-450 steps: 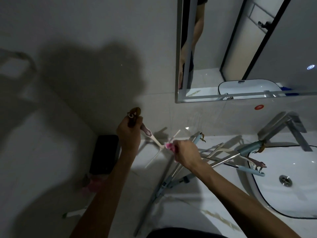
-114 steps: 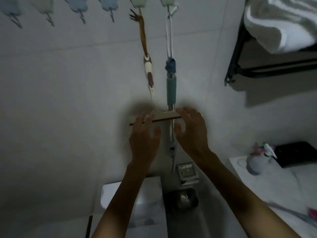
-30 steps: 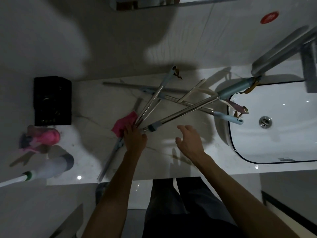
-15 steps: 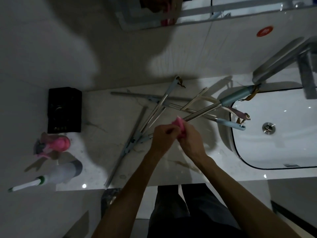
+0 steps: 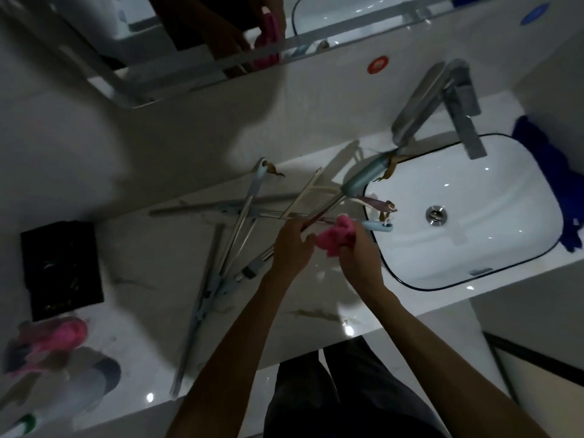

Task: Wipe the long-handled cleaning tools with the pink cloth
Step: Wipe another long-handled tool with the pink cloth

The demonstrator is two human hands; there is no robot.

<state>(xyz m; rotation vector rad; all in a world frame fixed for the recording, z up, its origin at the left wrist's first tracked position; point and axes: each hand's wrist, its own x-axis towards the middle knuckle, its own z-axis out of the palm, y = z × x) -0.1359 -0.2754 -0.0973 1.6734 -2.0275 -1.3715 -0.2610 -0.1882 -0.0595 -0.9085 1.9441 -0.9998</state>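
The right hand (image 5: 358, 259) is curled round a crumpled pink cloth (image 5: 336, 237), bunching it against its palm just beside the left rim of the white oval basin (image 5: 474, 263). The left hand (image 5: 289, 248) sits right next to it, its fingers curled round a thin pale handle (image 5: 308, 196) that runs up and away toward the back wall; the thumb nearly touches the cloth.

Around both hands lies a loose pile of long-handled cleaning tools (image 5: 240, 216), their metal shafts crossing one another on the white marbled countertop (image 5: 151, 270). One shaft with a pale teal grip (image 5: 363, 178) leans onto the basin's back left rim, a brown cord tied at its end. A short blue-tipped handle (image 5: 377, 226) pokes over the basin edge just past the cloth. A longer grey pole (image 5: 199, 314) stretches down to the counter's front edge.

A chrome tap (image 5: 442, 99) stands behind the basin, and a blue cloth (image 5: 550, 181) lies at the basin's right side. At the counter's left end sits a black box (image 5: 61, 270), with a blurred pink item (image 5: 60, 336) in front of it. A mirror (image 5: 189, 36) hangs above the back wall.
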